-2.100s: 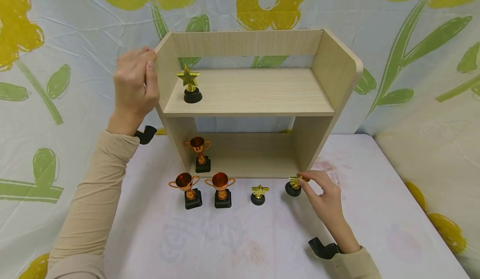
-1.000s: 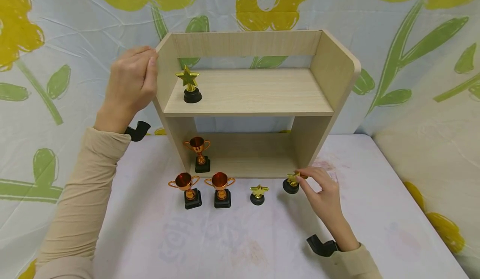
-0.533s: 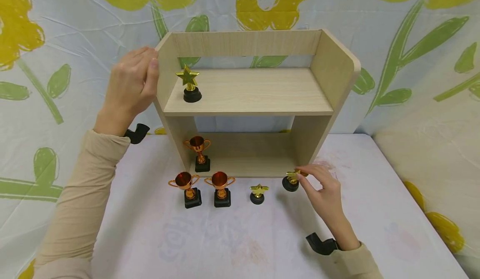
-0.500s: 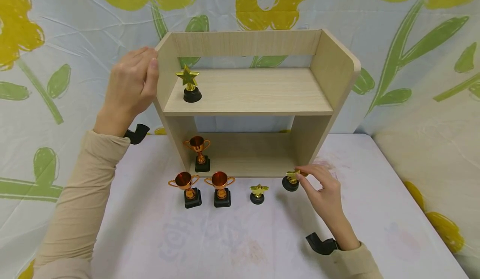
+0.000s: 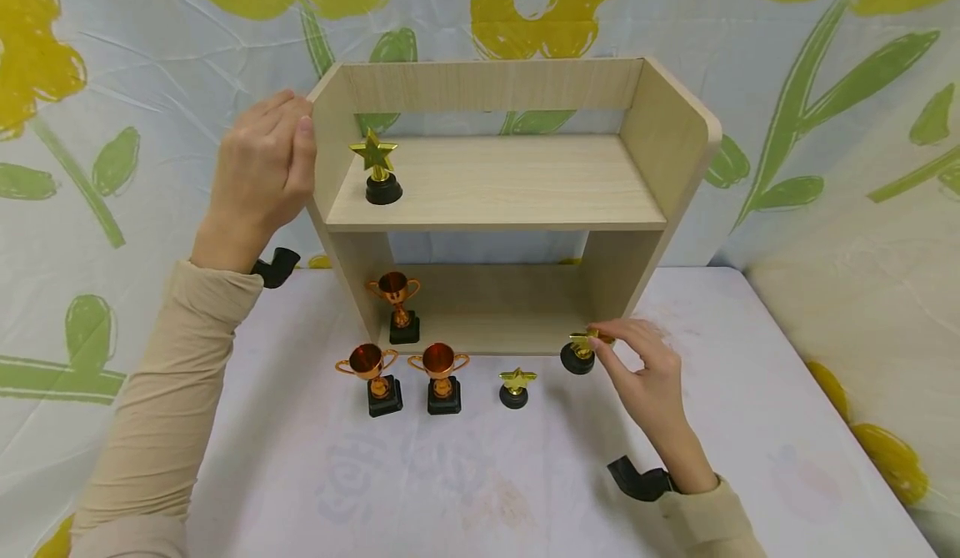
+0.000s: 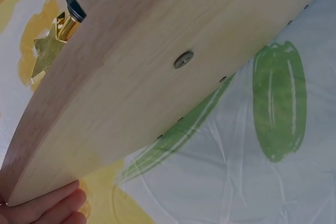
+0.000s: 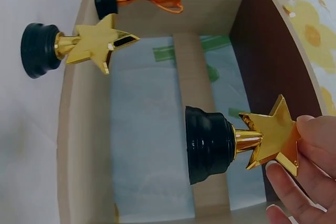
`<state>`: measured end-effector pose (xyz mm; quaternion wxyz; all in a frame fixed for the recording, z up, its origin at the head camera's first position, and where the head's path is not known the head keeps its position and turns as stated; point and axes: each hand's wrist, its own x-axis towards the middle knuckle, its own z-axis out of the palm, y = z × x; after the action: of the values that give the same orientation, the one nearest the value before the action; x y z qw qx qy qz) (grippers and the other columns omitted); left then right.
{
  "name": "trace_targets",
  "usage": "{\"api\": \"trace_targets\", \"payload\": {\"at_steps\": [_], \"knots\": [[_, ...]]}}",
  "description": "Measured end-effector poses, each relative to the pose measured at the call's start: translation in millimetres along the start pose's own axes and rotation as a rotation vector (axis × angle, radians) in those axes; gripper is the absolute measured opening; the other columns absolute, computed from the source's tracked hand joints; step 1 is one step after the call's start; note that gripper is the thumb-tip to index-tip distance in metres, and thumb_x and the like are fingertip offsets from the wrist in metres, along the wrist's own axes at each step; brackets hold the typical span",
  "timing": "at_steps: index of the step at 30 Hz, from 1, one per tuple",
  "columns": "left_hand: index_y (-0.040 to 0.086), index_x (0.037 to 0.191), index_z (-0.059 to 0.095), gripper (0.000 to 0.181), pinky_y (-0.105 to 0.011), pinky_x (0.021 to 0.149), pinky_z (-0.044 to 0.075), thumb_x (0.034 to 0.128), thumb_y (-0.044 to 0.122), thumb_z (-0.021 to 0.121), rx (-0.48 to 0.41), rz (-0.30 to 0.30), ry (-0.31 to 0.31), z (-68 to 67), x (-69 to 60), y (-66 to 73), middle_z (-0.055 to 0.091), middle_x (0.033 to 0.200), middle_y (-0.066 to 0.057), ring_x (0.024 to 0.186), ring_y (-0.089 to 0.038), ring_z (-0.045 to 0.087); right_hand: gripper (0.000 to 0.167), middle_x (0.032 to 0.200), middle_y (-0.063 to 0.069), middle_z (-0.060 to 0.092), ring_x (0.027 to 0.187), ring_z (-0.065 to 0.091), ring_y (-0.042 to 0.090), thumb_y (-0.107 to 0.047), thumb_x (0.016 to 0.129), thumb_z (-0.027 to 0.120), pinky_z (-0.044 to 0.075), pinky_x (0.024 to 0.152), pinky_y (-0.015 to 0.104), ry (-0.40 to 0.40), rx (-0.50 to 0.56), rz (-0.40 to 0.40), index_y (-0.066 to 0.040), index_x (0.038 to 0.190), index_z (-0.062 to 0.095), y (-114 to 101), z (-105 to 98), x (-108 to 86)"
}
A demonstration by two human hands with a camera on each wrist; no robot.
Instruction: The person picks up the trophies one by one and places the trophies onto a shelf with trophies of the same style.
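Head view: wooden shelf (image 5: 517,183), two tiers, on the white worktop (image 5: 525,483), flowered cloth (image 5: 150,57) behind. Left hand (image 5: 262,153) is curled on the top of the shelf's left side panel, grasping its edge. Right hand (image 5: 641,370) pinches a gold star trophy (image 5: 577,358) by its star, just in front of the shelf's lower right corner; black base tilted, seems lifted off the worktop. Upper star trophy (image 5: 383,188) stands at the left end of the shelf's top tier, copper cup (image 5: 402,318) at the left end of its bottom tier. In a row on the worktop before the shelf: left cup (image 5: 382,387) near its left corner, middle cup (image 5: 443,386) next, then a second gold star (image 5: 514,391) right of the shelf's middle. Progress, by judgement: partway; two trophies are on the shelf, one per tier, one is in hand and not yet set down, three are on the worktop. Left wrist view: fingers (image 6: 68,205) against the outer face of the shelf's side panel, round screw fitting (image 6: 184,60) on that face, upper star peeking past the panel's front edge. Right wrist view: thumb and fingers grip the held star's points; its base hangs free before the shelf's opening, contact with the shelf not visible.
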<state>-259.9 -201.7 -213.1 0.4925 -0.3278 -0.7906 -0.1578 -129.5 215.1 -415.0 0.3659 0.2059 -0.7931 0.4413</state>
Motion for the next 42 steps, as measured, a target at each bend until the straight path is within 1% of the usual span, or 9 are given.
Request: {"api": "trace_targets", "payload": {"at_steps": [4, 8, 10, 13, 22, 34, 42], "knots": [[-0.012, 0.094, 0.066, 0.043, -0.044, 0.105, 0.044, 0.0967, 0.02, 0.038, -0.021, -0.028, 0.063, 3.8, -1.5, 1.3, 0.07, 0.098, -0.026, 0.107, -0.043, 0.064, 0.032, 0.095, 0.007, 0.073, 0.09, 0.06, 0.014, 0.012, 0.072, 0.079, 0.043, 0.085, 0.02, -0.007, 0.008, -0.005, -0.003, 0.1, 0.076, -3, 1, 3.7], [-0.012, 0.095, 0.068, 0.045, -0.044, 0.105, 0.044, 0.0957, 0.021, 0.038, -0.021, -0.066, 0.082, 5.7, -2.8, 2.6, 0.07, 0.099, -0.026, 0.108, -0.042, 0.064, 0.031, 0.095, 0.007, 0.073, 0.09, 0.061, 0.013, 0.012, 0.073, 0.078, 0.043, 0.085, 0.02, -0.012, 0.011, -0.008, -0.003, 0.1, 0.076, -4, 2, 6.8], [-0.012, 0.097, 0.068, 0.046, -0.045, 0.105, 0.044, 0.0957, 0.023, 0.038, -0.022, -0.079, 0.083, 5.9, -3.2, 2.8, 0.07, 0.101, -0.026, 0.108, -0.042, 0.064, 0.03, 0.095, 0.006, 0.073, 0.09, 0.061, 0.012, 0.012, 0.074, 0.078, 0.043, 0.085, 0.02, -0.015, 0.011, -0.007, -0.003, 0.1, 0.076, -6, 2, 8.5], [-0.012, 0.101, 0.069, 0.047, -0.045, 0.106, 0.044, 0.0958, 0.023, 0.038, -0.021, -0.082, 0.08, 6.1, -3.6, 2.9, 0.07, 0.105, -0.026, 0.11, -0.042, 0.064, 0.03, 0.095, 0.006, 0.073, 0.09, 0.061, 0.012, 0.012, 0.074, 0.078, 0.044, 0.084, 0.02, -0.017, 0.016, -0.007, -0.003, 0.099, 0.076, -7, 1, 11.1], [-0.013, 0.105, 0.068, 0.044, -0.045, 0.106, 0.043, 0.0968, 0.017, 0.038, -0.02, -0.095, 0.076, 6.9, -5.3, 3.0, 0.069, 0.108, -0.026, 0.111, -0.042, 0.063, 0.031, 0.096, 0.007, 0.073, 0.091, 0.062, 0.013, 0.012, 0.072, 0.079, 0.044, 0.082, 0.018, -0.011, 0.012, -0.007, -0.004, 0.099, 0.076, -12, 1, 14.4], [-0.013, 0.107, 0.069, 0.045, -0.046, 0.106, 0.043, 0.0969, 0.018, 0.037, -0.006, -0.089, 0.07, 6.8, -6.3, 3.6, 0.069, 0.109, -0.025, 0.112, -0.042, 0.063, 0.029, 0.095, 0.006, 0.073, 0.093, 0.062, 0.012, 0.012, 0.074, 0.078, 0.045, 0.085, 0.019, -0.005, 0.016, -0.01, -0.004, 0.099, 0.077, -19, 0, 19.1], [-0.012, 0.109, 0.069, 0.045, -0.046, 0.107, 0.042, 0.097, 0.018, 0.037, -0.004, -0.107, 0.063, 6.4, -6.1, 5.1, 0.069, 0.112, -0.026, 0.113, -0.042, 0.063, 0.029, 0.095, 0.006, 0.073, 0.092, 0.061, 0.013, 0.012, 0.074, 0.078, 0.043, 0.081, 0.023, -0.004, 0.009, -0.012, -0.003, 0.099, 0.076, -22, -1, 21.2]]}}
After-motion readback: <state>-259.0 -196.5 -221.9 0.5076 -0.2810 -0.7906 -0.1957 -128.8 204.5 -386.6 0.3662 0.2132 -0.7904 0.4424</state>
